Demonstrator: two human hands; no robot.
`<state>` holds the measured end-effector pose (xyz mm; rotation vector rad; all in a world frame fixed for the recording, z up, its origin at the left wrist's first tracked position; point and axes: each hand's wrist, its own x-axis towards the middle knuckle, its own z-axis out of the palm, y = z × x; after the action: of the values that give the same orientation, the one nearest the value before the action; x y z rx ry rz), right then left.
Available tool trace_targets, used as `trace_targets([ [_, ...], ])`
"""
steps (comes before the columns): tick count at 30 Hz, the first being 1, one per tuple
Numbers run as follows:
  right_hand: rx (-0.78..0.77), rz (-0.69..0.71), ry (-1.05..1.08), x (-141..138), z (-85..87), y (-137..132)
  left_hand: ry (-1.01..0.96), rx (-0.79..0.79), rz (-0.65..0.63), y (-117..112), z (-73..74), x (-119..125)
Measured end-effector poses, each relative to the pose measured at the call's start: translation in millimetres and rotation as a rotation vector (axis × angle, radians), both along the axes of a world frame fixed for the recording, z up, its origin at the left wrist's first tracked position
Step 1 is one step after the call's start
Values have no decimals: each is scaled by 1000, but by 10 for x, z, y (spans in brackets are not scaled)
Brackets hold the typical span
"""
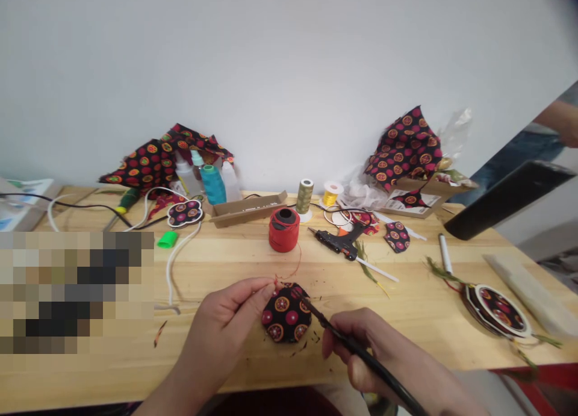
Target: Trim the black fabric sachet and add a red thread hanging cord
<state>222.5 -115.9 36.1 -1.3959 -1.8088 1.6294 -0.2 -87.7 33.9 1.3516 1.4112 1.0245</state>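
My left hand (226,319) pinches the top edge of a round fabric-covered piece (286,313), black with red and orange circles, just above the wooden table (226,265). A red thread runs from that pinch up toward the red thread spool (284,229). My right hand (383,356) is closed on a thin black tool (356,347) whose tip touches the upper right of the fabric piece.
A black glue gun (336,241), olive spool (304,195), yellow spool (332,194), teal spool (212,184), glue bottles, a cardboard tray (246,209) and fabric heaps (404,142) line the back. A round fabric disc (499,310) lies right. Another person's arm (560,118) shows far right.
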Motion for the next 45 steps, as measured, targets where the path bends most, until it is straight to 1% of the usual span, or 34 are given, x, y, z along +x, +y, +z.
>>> trace_targets([
  [2,-5,31,7,-12,12,16,1,15,1,-17,0,18],
  [7,67,48,57,-35,-15,46,-26,25,-62,-44,8,41],
  [10,72,54,65,-57,-15,76,-16,21,-111,-52,15,40],
  [14,47,53,89,-99,-2,104,0,18,-182,-53,6,41],
  [18,6,47,127,-122,-10,107,-16,13,-206,-43,-14,42],
  [23,-54,31,155,-115,-70,110,-16,9,-215,-26,-37,24],
  [26,-110,56,179,-110,-118,121,2,-10,-262,-11,-49,-1],
  [29,-119,45,217,-114,-152,128,25,-12,-300,6,-60,-24],
  [35,-98,19,240,-124,-169,133,48,-25,-307,22,-79,-30],
  [42,-137,1,264,-127,-179,142,26,-39,-297,13,-88,-15],
  [45,-134,-23,261,-134,-207,142,21,-22,-267,8,-103,-7],
])
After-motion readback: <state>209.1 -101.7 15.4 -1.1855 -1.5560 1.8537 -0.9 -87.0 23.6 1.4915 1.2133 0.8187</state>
